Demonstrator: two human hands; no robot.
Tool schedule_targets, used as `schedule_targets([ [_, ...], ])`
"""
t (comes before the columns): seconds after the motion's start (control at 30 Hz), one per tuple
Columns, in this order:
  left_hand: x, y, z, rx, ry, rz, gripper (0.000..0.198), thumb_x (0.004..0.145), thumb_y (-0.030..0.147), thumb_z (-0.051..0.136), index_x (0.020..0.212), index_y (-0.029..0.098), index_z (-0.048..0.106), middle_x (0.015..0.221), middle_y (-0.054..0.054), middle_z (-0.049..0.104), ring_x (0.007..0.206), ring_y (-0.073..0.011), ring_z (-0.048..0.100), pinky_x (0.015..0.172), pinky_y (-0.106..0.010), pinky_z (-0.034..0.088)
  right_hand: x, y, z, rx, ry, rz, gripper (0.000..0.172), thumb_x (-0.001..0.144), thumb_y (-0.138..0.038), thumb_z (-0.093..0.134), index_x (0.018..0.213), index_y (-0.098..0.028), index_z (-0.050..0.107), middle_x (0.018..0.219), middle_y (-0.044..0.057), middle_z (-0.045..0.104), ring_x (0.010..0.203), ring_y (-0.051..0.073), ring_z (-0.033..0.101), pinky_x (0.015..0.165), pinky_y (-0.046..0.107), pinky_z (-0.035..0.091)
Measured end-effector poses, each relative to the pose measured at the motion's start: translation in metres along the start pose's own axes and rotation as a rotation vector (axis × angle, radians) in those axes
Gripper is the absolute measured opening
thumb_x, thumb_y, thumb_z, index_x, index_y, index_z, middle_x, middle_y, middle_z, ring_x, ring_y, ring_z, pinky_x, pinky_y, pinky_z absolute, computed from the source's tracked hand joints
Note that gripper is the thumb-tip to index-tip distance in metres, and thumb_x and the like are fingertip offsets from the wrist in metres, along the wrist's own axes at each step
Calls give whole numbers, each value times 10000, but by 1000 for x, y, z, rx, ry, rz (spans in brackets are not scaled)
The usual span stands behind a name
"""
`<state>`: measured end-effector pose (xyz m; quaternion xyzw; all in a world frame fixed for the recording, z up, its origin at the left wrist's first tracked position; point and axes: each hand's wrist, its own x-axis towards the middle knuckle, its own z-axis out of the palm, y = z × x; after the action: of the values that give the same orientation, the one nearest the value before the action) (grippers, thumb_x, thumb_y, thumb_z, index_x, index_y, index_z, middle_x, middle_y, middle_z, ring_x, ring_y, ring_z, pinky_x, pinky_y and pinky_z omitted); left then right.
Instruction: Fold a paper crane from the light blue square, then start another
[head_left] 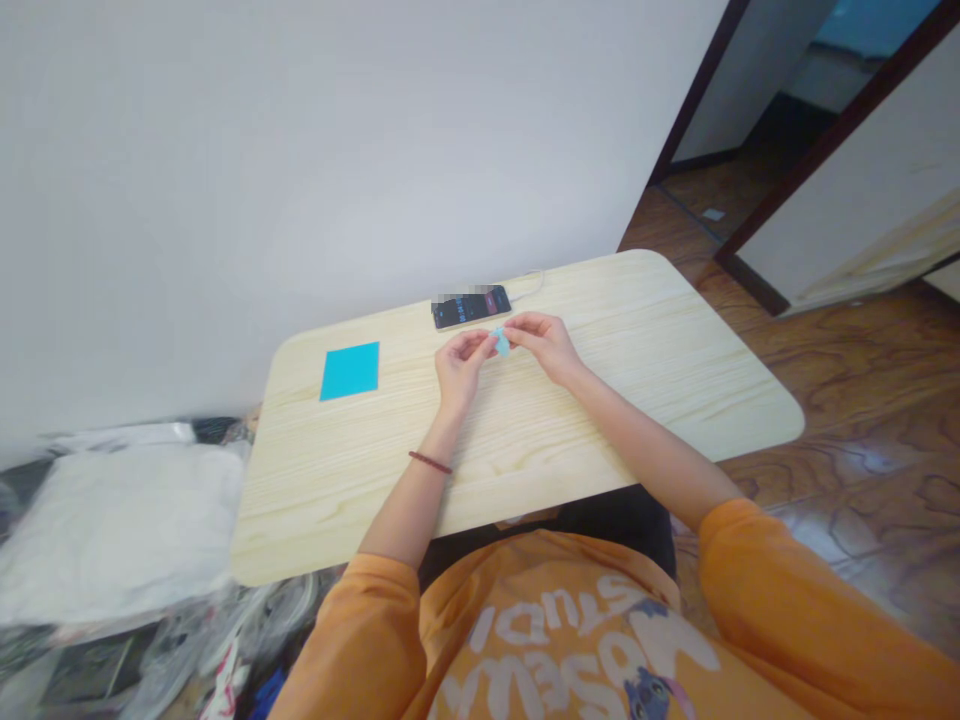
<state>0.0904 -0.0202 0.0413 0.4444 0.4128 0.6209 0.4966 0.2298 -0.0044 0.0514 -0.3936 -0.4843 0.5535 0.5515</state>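
My left hand (pixel 461 365) and my right hand (pixel 541 345) meet above the middle of a light wood table (pixel 600 400). Between their fingertips they pinch a small piece of folded light blue paper (pixel 501 342), which is partly hidden by my fingers. To the left of my hands, a flat square of bright blue paper (pixel 349 371) lies on the tabletop. Just beyond my hands, a black smartphone (pixel 472 307) lies with a white cable (pixel 531 285) running from it. A dark red bracelet (pixel 430 462) circles my left wrist.
A white wall (pixel 300 170) runs along the table's far side. A white padded bag (pixel 120 530) and other clutter lie on the floor to the left. A wood-patterned floor (pixel 847 390) extends right towards a doorway (pixel 757 130).
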Motion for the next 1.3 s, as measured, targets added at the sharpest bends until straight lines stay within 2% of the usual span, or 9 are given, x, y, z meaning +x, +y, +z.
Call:
schedule_targets([
  [0.17,0,-1,0,37,-61,26,226,652,321,758,786,159,677,765,-26,690,694,-133,659,716,-287,554,-2,-3,1,-43,6,-11,352,506,-431,815,679,-177,644,678,8,656,648,133,598,678,288,501],
  [0.33,0,-3,-2,80,-67,61,220,659,325,751,791,168,674,979,-59,684,712,-131,662,719,-293,550,-4,-4,2,-79,-17,-24,350,515,-430,812,683,-176,640,689,16,660,656,142,611,692,298,504],
  [0.5,-1,-3,-1,197,28,96,206,667,317,746,756,156,654,742,-27,674,666,-118,634,672,-249,518,-1,0,0,-113,-6,-59,321,534,-414,806,678,-178,642,682,11,655,651,137,612,691,294,505],
  [0.67,-3,1,1,233,81,155,226,653,293,758,741,170,590,707,0,640,653,-103,615,653,-228,498,1,4,-1,-125,29,-50,315,521,-403,810,673,-173,658,657,16,659,615,136,604,633,287,505],
  [0.9,-3,-1,4,147,-7,59,337,616,256,777,837,200,529,788,-9,658,703,-116,651,674,-244,523,2,2,-5,-52,82,11,338,469,-408,826,633,-170,650,628,11,654,573,122,574,583,278,490],
  [1.03,-3,-4,4,109,-31,-9,345,609,259,771,842,193,526,750,0,657,660,-107,647,663,-240,525,2,0,-6,-42,95,22,314,477,-388,822,625,-169,653,605,2,641,567,107,552,553,247,447],
  [1.2,-1,-1,2,86,-45,-89,411,549,246,789,811,190,478,673,15,664,586,-112,641,633,-248,525,3,1,-7,-35,35,114,318,498,-400,811,652,-166,660,607,0,641,534,93,523,526,236,415],
  [1.3,-1,2,2,81,-67,-133,427,539,227,787,835,190,481,659,13,670,571,-124,642,630,-267,527,3,1,-8,-57,-15,109,307,530,-411,798,664,-162,676,584,-1,625,514,87,490,502,237,383],
])
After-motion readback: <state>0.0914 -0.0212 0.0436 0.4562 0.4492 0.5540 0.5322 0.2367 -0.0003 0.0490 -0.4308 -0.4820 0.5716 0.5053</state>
